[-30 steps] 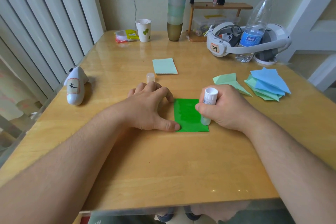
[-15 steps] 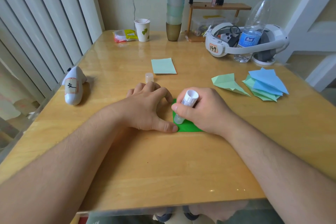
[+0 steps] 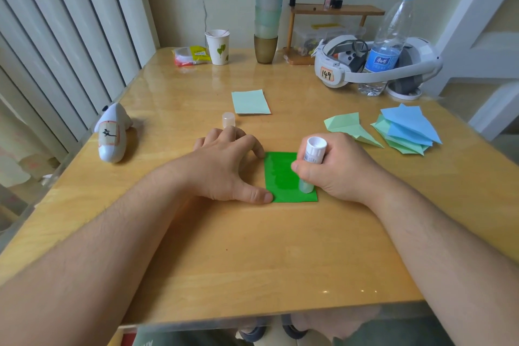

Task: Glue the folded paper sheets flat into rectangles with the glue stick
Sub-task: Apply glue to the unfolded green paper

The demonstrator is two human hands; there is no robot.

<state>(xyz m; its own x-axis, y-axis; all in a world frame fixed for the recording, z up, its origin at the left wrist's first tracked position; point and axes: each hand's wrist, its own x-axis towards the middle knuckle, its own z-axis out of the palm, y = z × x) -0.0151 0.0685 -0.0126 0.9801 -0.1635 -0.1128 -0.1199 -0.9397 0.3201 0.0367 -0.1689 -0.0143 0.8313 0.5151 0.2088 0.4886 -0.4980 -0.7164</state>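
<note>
R hand [image 3: 341, 170] was fisted round glue stick [image 3: 311, 163], tip on green sheet [image 3: 283, 177] at table [image 3: 252, 247] centre; L hand [image 3: 224, 166], fingers spread, pinned its left edge w/ thumb — thin, light, prob. slides unless held flat.

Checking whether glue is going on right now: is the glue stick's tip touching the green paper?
Touching. In the head view the right hand holds the glue stick tilted, its lower end resting on the green paper with no gap visible.

bright, even daylight | soft shadows under forearms | glare on table [image 3: 252, 275] at 12 and 5 o'clock | wide-angle bowing at edges | sharp focus
</note>
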